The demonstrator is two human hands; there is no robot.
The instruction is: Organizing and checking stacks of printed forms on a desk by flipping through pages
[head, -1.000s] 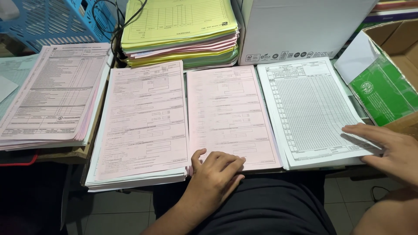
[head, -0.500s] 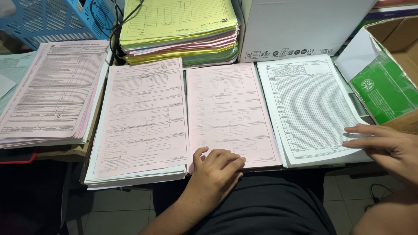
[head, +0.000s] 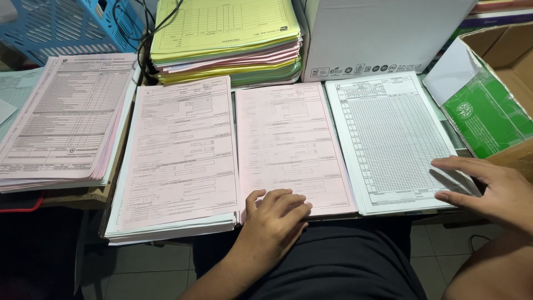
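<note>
1. A crowded desk [head: 100, 195] holds paper stacks side by side, with tiled floor and the person's dark lap below its near edge.
2. Far left sits a blue basket [head: 61, 25], and in front of it a tilted stack of forms [head: 58, 119], pink sheets showing at its edge.
3. Next comes a thick pink stack [head: 180, 153], long axis running away from the person, its near end overhanging the desk.
4. Behind it rises a yellow pile [head: 225, 33] with pink and green layers beneath.
5. The middle pink stack [head: 286, 147] lies just beside the thick one, also lengthwise away from the person. The left hand [head: 275, 222] rests on its near edge, fingers curled loosely on the sheet, thumb at the left corner, gripping nothing.
6. Behind stands a white box [head: 383, 36].
7. The white grid stack [head: 391, 139] lies to the right, parallel to the pink ones. The right hand [head: 488, 189] lies open and flat, fingers pointing left, fingertips [head: 441, 195] touching the near right corner; it holds nothing.
8. Each hand is nearest its own stack: left to pink, right to grid.
9. Far right, a cardboard box [head: 508, 66] holds a green packet [head: 486, 116].
</note>
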